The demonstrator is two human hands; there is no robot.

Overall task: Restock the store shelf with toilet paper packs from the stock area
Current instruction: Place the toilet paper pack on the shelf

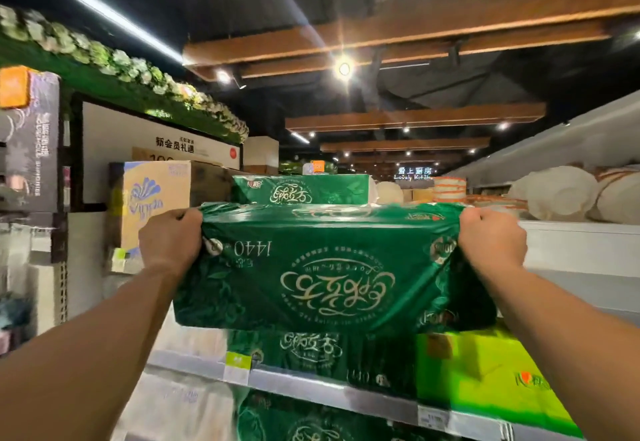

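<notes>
Head view: both hands' grip holds green pack (332, 267), upside-down print "1440".

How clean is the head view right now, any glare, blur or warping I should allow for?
Head view: ceiling spotlight flares into streaks; the held green toilet paper pack and both hands, left hand and right hand, are fairly sharp; shelf edge and lime-green pack below are smeared; wide-angle bends the edges.
</notes>
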